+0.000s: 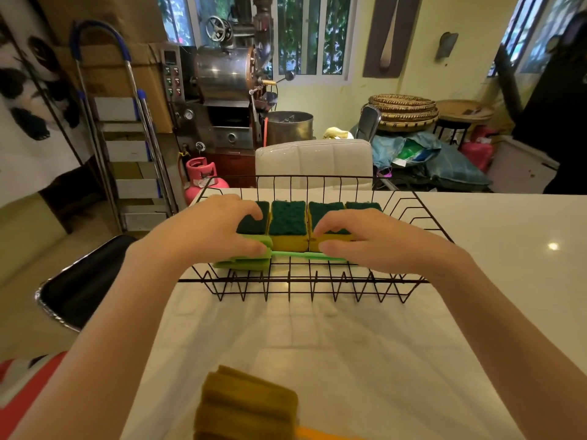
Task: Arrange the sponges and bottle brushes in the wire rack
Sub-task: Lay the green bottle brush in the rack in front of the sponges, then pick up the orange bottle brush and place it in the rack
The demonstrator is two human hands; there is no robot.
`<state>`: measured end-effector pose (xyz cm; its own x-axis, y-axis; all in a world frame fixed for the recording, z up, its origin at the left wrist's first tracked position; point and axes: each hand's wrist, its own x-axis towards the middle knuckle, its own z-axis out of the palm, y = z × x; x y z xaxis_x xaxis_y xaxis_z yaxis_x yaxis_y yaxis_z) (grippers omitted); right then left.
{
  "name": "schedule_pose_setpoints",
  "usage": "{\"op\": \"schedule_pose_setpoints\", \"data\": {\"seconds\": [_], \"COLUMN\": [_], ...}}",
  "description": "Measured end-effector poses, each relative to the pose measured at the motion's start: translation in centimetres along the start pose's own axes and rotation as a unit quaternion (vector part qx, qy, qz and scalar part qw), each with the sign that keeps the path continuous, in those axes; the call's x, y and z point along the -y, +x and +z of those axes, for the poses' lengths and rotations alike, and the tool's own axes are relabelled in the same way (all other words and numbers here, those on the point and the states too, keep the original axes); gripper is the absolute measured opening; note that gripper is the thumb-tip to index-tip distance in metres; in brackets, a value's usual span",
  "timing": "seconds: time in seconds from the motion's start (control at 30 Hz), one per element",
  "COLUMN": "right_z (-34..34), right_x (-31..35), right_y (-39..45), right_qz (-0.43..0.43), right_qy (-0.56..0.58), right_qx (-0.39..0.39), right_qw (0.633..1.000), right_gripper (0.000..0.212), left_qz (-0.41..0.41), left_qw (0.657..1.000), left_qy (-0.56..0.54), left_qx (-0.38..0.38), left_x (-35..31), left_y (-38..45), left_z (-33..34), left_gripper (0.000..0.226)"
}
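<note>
Green bottle brush [254, 258] lies inside wire rack [422, 214], before sponges [287, 225]; left hand [206, 230] pinches foam head, right hand [365, 241] pinches handle.

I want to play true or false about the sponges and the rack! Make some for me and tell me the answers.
1. The wire rack sits on the white table. True.
2. The sponges in the rack are pink. False: they are yellow with dark green tops.
3. Both hands, left hand and right hand, are at the green bottle brush in the rack. True.
4. The yellow bottle brush lies in the rack. False: it lies on the table nearer the person, outside the rack.
</note>
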<state>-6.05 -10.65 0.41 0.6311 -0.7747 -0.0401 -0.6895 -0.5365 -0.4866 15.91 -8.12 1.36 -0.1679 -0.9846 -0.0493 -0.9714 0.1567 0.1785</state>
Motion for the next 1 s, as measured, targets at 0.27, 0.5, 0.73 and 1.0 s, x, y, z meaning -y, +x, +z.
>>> {"op": "schedule_pose_setpoints", "data": {"seconds": [0.27,0.5,0.73,1.0], "right_z": [2.3,7.5,10.6,12.2], "right_x": [1.7,0.8,0.8,0.7], "right_y": [-7.3,-11.8,-13.5,-13.2], "right_qz": [-0.099,-0.069,-0.048,-0.084], "right_qy": [0.012,0.041,0.023,-0.053], "right_qx": [-0.1,-0.051,-0.008,-0.074], "right_qw": [0.99,0.995,0.999,0.992], "right_gripper": [0.05,0.073,0.068,0.033], "left_qz": [0.2,0.179,0.156,0.168], "left_qw": [0.967,0.964,0.968,0.962], "left_qy": [-0.151,-0.192,-0.184,-0.216], "left_qx": [-0.056,0.028,0.064,0.012], "left_x": [-3.6,-2.1,-1.0,-0.8], "left_y": [-7.4,-11.5,-13.1,-12.8], "left_z": [2.0,6.2,8.7,9.7], "left_gripper": [0.059,0.085,0.093,0.069]}}
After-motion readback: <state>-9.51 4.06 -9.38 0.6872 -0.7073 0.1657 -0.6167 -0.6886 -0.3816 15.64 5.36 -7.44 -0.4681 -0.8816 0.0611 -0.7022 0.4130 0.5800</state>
